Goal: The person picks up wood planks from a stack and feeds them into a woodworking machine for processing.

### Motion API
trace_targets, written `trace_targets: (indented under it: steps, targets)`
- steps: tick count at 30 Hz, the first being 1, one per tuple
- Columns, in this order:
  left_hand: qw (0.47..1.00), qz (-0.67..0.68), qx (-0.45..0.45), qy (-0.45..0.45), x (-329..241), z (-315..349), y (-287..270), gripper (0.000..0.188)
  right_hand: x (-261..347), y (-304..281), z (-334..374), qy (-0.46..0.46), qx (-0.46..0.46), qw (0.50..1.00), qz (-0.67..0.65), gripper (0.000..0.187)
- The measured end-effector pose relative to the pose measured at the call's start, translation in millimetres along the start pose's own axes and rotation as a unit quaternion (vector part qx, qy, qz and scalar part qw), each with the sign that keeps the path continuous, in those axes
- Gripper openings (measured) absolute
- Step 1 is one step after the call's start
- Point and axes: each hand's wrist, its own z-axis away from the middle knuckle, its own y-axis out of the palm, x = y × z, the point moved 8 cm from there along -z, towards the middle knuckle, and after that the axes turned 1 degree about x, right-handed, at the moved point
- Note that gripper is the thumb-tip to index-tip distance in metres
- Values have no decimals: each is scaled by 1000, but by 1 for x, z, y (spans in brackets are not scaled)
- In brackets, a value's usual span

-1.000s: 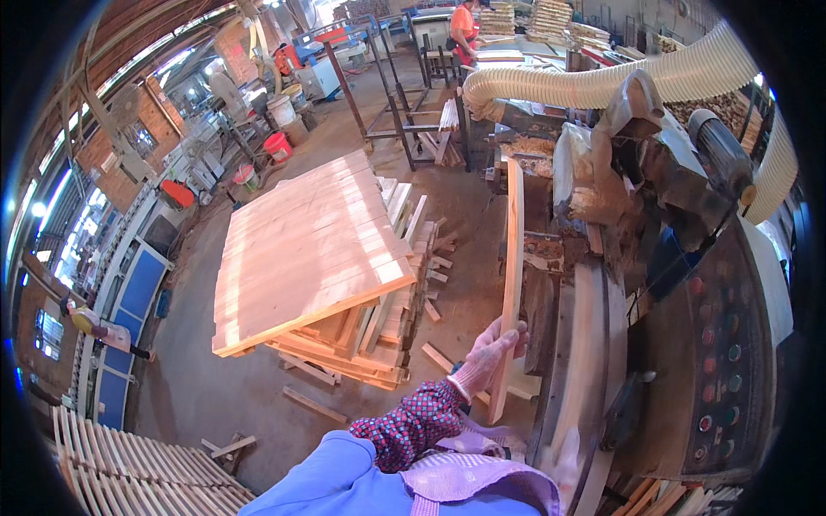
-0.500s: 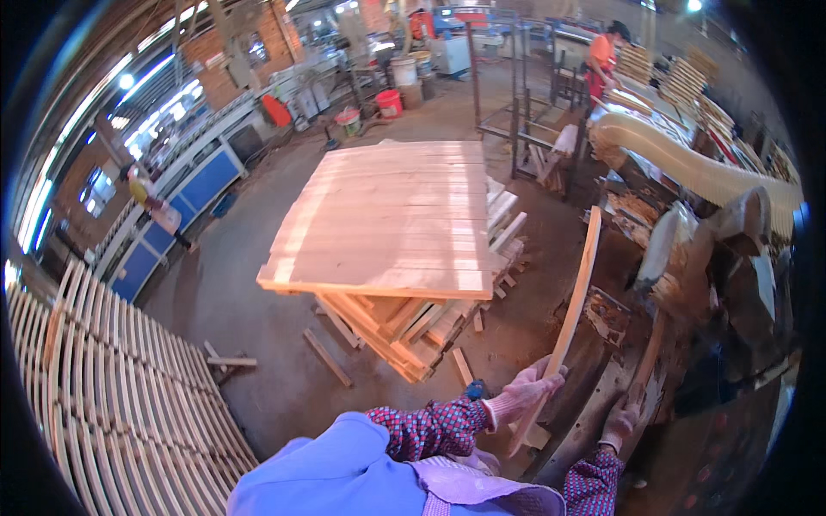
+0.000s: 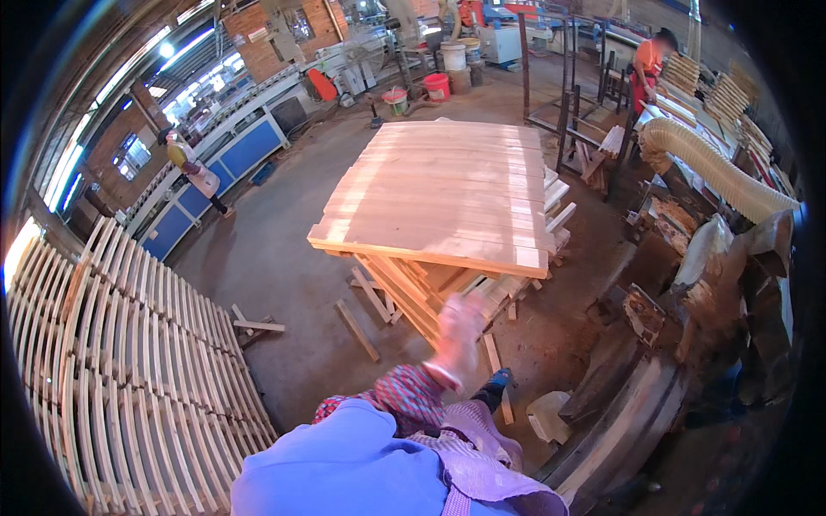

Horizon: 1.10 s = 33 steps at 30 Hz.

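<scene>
My left hand point(image 3: 459, 340), in a pale glove below a checked sleeve, is raised in front of the near edge of a stack of light wooden boards point(image 3: 434, 193). Motion smears its fingers, and no held thing can be made out. Under the boards lie crossed wooden pieces point(image 3: 403, 297), partly behind the hand. A loose wood strip point(image 3: 499, 378) lies on the floor just right of my wrist. My right hand is out of view.
Stacked curved slats point(image 3: 129, 370) fill the left side. A dark wooden bench point(image 3: 615, 430) and a ribbed hose point(image 3: 718, 163) are at right. Offcuts point(image 3: 357, 331) lie on the floor. One person point(image 3: 650, 69) works far right; another point(image 3: 194, 168) stands far left.
My left hand has swung left and up toward the board stack, and the long wood strip it held is no longer seen. My right hand has left the view. The view has turned left.
</scene>
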Motion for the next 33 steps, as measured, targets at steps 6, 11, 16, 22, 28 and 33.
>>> trace_targets:
  steps: [6,11,16,22,28,33]
  targets:
    - [966,252,-47,-32,-31,-75,-34,44,-38,13,-30,-146,-103,949,260,60]
    - [942,331,-41,-27,-11,-111,-16,40,-45,13,-189,-136,-132,925,331,52]
    - [969,228,-68,69,4,-58,-48,33,-66,-1,-312,-139,-168,953,210,47]
    - [992,102,-65,41,3,62,-7,49,156,-18,-181,-200,52,935,-286,42]
    - [994,12,109,-10,53,70,64,42,250,26,-2,-273,206,901,-266,90]
    - [962,107,233,-94,126,56,93,32,119,35,16,-74,67,902,-419,82]
